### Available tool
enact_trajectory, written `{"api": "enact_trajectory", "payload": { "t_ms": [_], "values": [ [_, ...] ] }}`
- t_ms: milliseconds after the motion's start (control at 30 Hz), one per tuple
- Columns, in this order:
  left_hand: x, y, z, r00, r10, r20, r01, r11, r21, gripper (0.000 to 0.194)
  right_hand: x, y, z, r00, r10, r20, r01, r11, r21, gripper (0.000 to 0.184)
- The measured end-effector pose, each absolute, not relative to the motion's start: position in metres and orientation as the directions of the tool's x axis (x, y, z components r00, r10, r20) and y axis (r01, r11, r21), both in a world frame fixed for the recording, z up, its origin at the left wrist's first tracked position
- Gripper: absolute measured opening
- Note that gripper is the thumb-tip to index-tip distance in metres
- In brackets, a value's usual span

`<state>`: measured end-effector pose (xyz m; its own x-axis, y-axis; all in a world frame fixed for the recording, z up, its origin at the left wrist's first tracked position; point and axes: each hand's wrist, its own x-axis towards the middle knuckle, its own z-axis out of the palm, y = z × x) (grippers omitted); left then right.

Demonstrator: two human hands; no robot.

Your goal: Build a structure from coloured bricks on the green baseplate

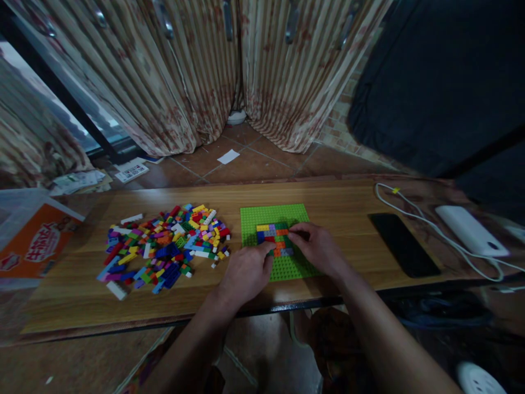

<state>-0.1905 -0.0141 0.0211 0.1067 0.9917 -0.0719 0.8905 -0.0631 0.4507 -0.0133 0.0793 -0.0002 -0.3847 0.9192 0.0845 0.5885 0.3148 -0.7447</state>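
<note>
A green studded baseplate (250,215) lies on the wooden table, with a flat patch of coloured toy bricks (281,232) in its middle. The patch mixes yellow, blue, red, orange, green and grey pieces. From the near left, my left hand (248,269) rests on the patch, its index finger and thumb against the bricks and the other fingers curled under. At the patch's right edge, my right hand (315,247) has its thumb and fingertips drawn together on the bricks. Part of the patch is hidden by my fingers.
Loose toy bricks (164,249) spread in a heap on the left of the table (340,202). Beyond them stands a clear box with an orange label (49,235). On the right lie a black phone (404,244), a white cable (430,225) and a white power bank (471,230).
</note>
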Motion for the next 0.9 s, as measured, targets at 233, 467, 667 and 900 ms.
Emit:
{"api": "enact_trajectory", "payload": {
  "t_ms": [233, 467, 667, 900],
  "values": [
    [-0.190, -0.015, 0.019, 0.104, 0.993, -0.059, 0.884, -0.065, 0.463, 0.033, -0.013, 0.078, 0.001, -0.412, 0.909, 0.067, 0.581, 0.319, -0.749, 0.012],
    [-0.193, -0.015, 0.023, 0.067, 0.997, -0.046, 0.834, -0.031, 0.550, 0.037, -0.010, 0.079, 0.000, -0.386, 0.917, 0.101, 0.572, 0.324, -0.754, 0.013],
    [-0.205, -0.013, 0.024, -0.022, 1.000, 0.014, 0.755, 0.007, 0.655, 0.034, -0.008, 0.077, 0.001, -0.440, 0.891, 0.114, 0.533, 0.362, -0.765, 0.014],
    [-0.217, -0.011, 0.026, -0.129, 0.992, -0.002, 0.706, 0.093, 0.703, 0.036, -0.015, 0.066, 0.007, -0.653, 0.736, 0.178, 0.485, 0.587, -0.648, 0.024]
  ]
}}
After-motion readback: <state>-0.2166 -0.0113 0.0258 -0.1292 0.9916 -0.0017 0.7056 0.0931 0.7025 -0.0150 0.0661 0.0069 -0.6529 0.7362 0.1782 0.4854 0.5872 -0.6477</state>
